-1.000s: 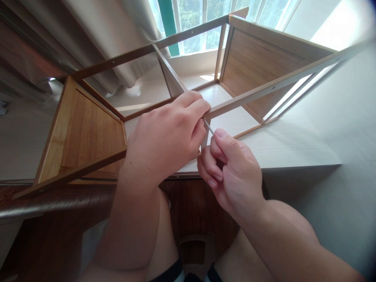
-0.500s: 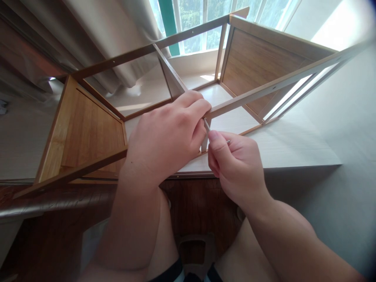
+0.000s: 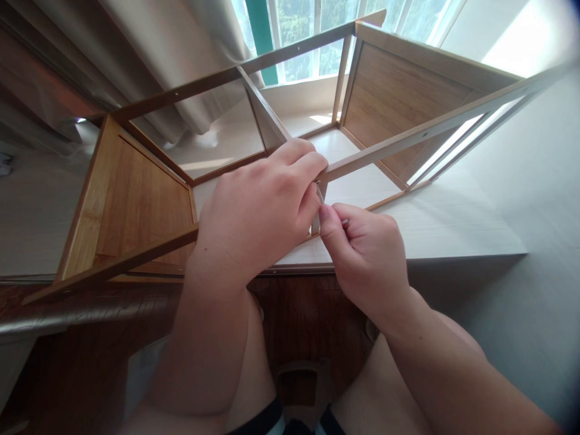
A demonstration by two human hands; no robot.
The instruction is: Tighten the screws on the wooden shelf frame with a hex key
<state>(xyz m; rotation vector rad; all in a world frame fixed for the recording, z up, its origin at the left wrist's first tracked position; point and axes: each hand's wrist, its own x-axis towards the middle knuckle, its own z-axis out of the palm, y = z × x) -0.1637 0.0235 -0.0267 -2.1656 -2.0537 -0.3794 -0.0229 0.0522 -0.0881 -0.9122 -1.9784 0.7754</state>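
Note:
A bamboo shelf frame [image 3: 136, 199] lies on its side on a white tabletop [image 3: 435, 223]. My left hand [image 3: 258, 208] is closed over the near rail where the middle divider meets it. My right hand [image 3: 367, 254] is closed in a pinch on a thin metal hex key [image 3: 321, 194], whose tip points up into the joint just under my left fingers. The joint itself and any screw there are hidden by my left hand.
Brown wooden panels form the frame's ends at left and back right [image 3: 389, 96]. A window [image 3: 317, 24] and a grey curtain [image 3: 181, 54] stand behind. The table's front edge [image 3: 453, 257] runs just beyond my right hand; my knees are below it.
My right hand has turned and moved up-left toward the joint, rotating the hex key; its short arm now pokes out between the fingers. My left hand has stayed on the rail.

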